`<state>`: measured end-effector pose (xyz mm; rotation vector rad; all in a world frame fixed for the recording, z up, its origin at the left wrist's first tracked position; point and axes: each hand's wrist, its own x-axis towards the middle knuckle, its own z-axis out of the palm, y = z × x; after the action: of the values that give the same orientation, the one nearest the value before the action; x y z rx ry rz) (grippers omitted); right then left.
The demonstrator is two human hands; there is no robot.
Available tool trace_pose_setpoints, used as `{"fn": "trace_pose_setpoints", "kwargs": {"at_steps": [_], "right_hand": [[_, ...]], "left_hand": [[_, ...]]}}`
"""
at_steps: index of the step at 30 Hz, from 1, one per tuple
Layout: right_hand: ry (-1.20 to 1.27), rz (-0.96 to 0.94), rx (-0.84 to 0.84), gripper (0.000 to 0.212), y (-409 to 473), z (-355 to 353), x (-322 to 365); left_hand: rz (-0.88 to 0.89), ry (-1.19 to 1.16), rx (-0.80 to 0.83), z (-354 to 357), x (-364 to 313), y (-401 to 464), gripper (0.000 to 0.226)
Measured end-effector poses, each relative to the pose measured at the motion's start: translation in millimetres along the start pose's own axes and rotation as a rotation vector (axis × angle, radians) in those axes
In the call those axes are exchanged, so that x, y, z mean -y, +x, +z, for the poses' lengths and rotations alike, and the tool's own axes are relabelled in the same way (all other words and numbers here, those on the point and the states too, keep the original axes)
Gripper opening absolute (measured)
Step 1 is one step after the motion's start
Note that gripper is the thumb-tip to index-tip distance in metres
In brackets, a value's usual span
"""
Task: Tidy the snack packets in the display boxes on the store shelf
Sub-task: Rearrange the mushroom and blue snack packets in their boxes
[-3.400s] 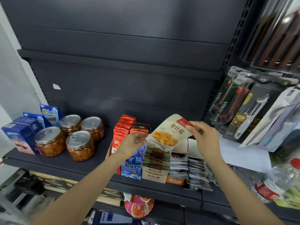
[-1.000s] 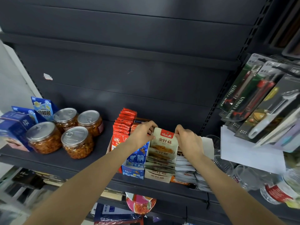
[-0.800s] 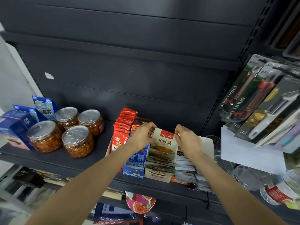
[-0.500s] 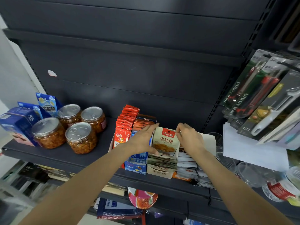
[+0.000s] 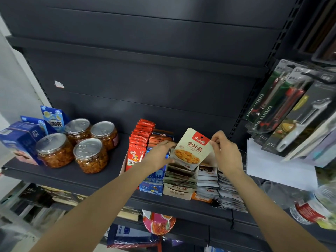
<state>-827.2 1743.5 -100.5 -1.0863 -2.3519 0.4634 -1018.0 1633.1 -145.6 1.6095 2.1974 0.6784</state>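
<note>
Two hands pinching one beige packet upright between them: left hand, right hand.

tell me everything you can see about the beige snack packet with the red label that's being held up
The beige snack packet with the red label is a flat, glossy pouch with dark printed characters and a picture of orange-yellow food. It is raised and tilted above its beige cardboard display box of matching packets. The right hand pinches its upper right edge; the left hand holds its left side.
</note>
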Motion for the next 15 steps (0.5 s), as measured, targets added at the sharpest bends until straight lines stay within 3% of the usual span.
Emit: {"fn": "trace_pose_setpoints", "kwargs": {"at_steps": [5,15], "right_hand": [[0.116,-0.007,-0.154,0.009,-0.1,-15.9,-0.9],[0.315,0.046,-0.324,0.005,-6.9,-39.8,-0.3]], "left_hand": [[-0.002,0.046,-0.133,-3.0,-6.0,7.1,0.029],[-0.033,0.074,-0.149,-1.1,-6.6,8.4,0.024]]}}
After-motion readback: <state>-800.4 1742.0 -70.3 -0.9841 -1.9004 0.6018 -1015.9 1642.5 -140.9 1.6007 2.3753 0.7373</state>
